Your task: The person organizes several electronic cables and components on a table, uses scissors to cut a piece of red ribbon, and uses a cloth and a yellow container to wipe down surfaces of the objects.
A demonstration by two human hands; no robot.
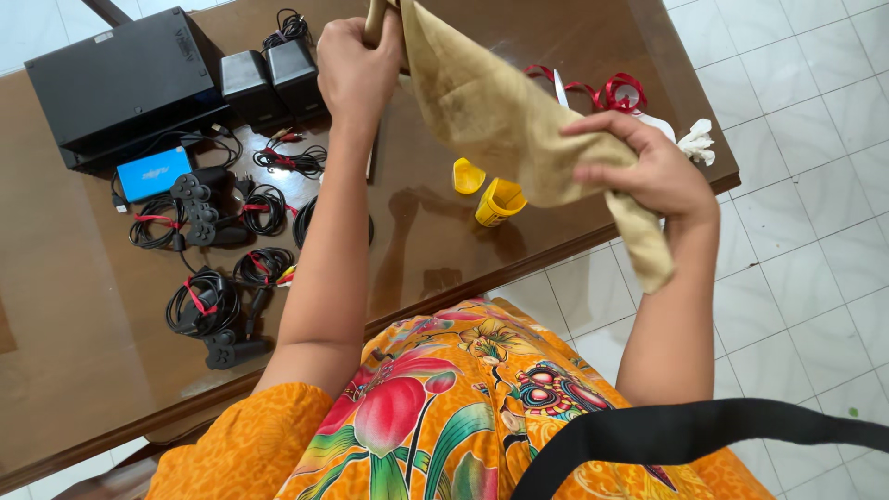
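Cloth (505, 120), tan and stained, stretched between left hand (356, 65) and right hand (639, 171), both fists clenched on it; glossy brown table (435, 231) beneath shows dull patches, wiping unfinished; cables (199, 301) lie bundled at left.

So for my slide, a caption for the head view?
Both hands, left hand and right hand, hold a tan cloth over a brown table.

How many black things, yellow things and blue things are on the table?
Black console box: 1
Black speakers: 2
Black game controllers: 2
Yellow plastic pieces: 2
Blue box: 1
Total: 8, leaving out the black cable bundles, which overlap too much to count.
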